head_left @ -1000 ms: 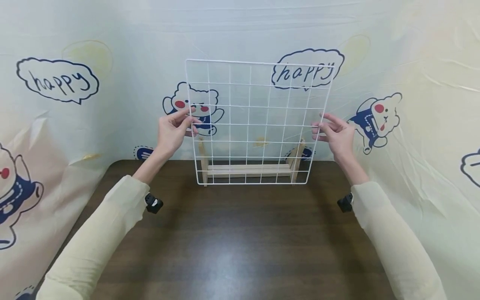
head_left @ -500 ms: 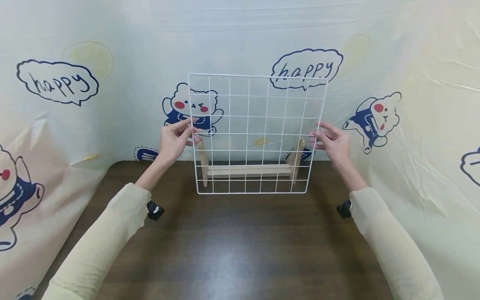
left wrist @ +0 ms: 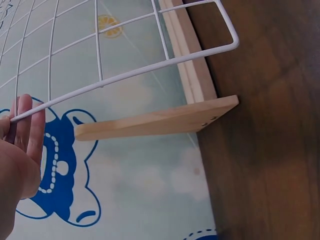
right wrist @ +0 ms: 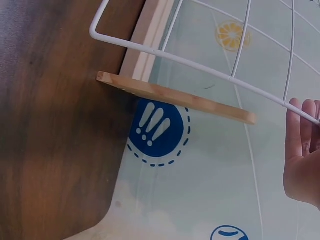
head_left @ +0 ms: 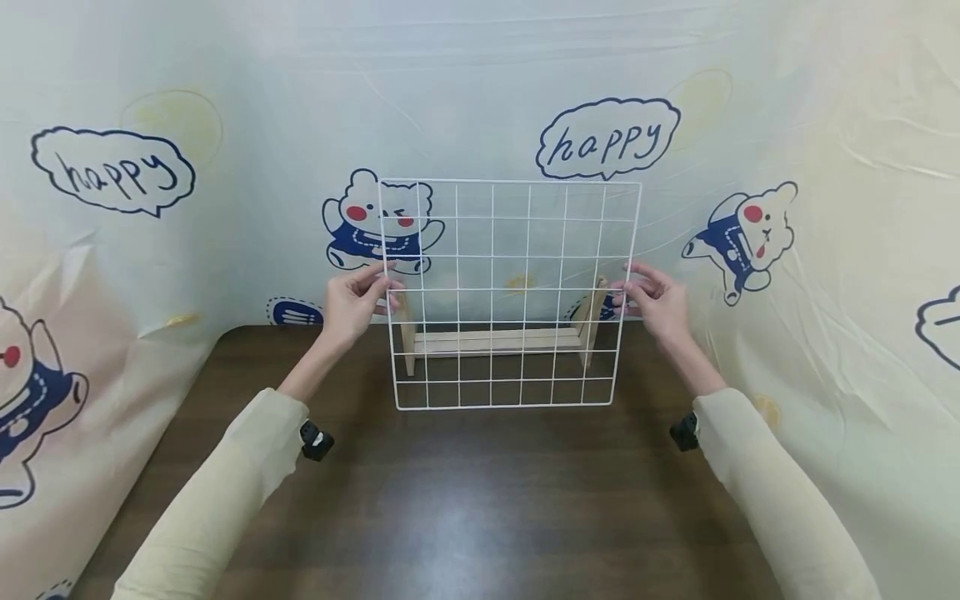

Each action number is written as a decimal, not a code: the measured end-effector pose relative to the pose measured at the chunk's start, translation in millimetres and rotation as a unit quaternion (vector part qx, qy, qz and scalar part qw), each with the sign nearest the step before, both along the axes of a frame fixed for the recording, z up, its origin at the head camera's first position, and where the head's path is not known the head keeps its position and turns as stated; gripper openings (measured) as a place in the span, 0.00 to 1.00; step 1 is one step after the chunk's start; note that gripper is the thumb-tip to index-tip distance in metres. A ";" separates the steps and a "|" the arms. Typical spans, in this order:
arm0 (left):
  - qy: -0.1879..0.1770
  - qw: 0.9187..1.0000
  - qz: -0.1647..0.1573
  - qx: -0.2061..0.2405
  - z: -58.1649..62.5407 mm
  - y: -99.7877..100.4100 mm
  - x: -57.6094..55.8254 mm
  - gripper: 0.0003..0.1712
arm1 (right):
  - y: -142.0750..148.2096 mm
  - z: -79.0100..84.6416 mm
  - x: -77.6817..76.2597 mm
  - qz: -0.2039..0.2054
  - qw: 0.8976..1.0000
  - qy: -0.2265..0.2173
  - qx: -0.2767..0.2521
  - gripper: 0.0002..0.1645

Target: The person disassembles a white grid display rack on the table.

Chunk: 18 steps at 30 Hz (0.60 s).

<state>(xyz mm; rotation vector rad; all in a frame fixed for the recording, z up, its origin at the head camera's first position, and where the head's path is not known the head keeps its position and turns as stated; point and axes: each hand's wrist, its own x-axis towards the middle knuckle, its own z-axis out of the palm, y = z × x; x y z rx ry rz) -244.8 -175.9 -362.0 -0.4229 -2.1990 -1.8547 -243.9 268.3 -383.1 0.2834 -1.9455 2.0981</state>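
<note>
A white wire grid panel (head_left: 502, 407) stands upright in the head view, held by both hands. My left hand (head_left: 347, 307) pinches its left edge between thumb and fingers, while my right hand (head_left: 662, 308) does the same at the right edge. Behind the panel, a small wooden stand (head_left: 508, 340) rests near the table's back edge, seen through the mesh. In the left wrist view, one tapered wooden side piece (left wrist: 150, 120) lies beyond the panel's edge wire; the other side piece (right wrist: 175, 97) shows in the right wrist view.
The dark wooden table (head_left: 450, 517) stretches out in front of the stand. A pale cloth (head_left: 465, 75) printed with bears and "happy" bubbles hangs behind and along the sides. A black wrist camera (head_left: 316, 440) sits at the left cuff, and another camera (head_left: 685, 432) at the right.
Both hands have lowered the grid panel; its bottom edge now appears below the stand's feet in the head view. The grip on both edges stays the same, and the stand has not moved.
</note>
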 end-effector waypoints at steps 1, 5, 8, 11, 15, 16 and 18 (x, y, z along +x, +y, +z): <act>-0.002 1.000 -0.001 0.002 -1.3 -0.2 1.0 0.17 | -0.7 -1.2 0.5 0.001 1.000 0.000 0.001 0.17; -0.009 1.000 0.001 0.003 -5.4 -0.5 4.6 0.17 | -1.6 -5.6 2.3 0.006 1.000 0.001 0.000 0.17; -0.015 1.000 0.006 -0.007 -9.1 -0.3 7.8 0.17 | -1.2 -8.5 3.3 0.009 1.000 -0.007 -0.001 0.18; -0.019 1.000 0.011 -0.009 -13.9 -0.5 10.9 0.18 | -0.5 -11.0 3.8 0.015 1.000 -0.015 0.000 0.18; -0.016 1.000 0.006 0.002 -19.2 -1.0 10.8 0.18 | 1.0 -14.4 4.8 0.011 1.000 -0.022 0.018 0.17; -0.016 1.000 0.002 0.007 -20.2 -1.0 10.2 0.18 | 1.5 -15.4 5.3 0.012 0.999 -0.024 0.021 0.17; -0.017 1.000 -0.007 0.014 -21.5 -0.6 8.7 0.18 | 2.6 -17.5 6.6 0.006 0.999 -0.027 0.029 0.17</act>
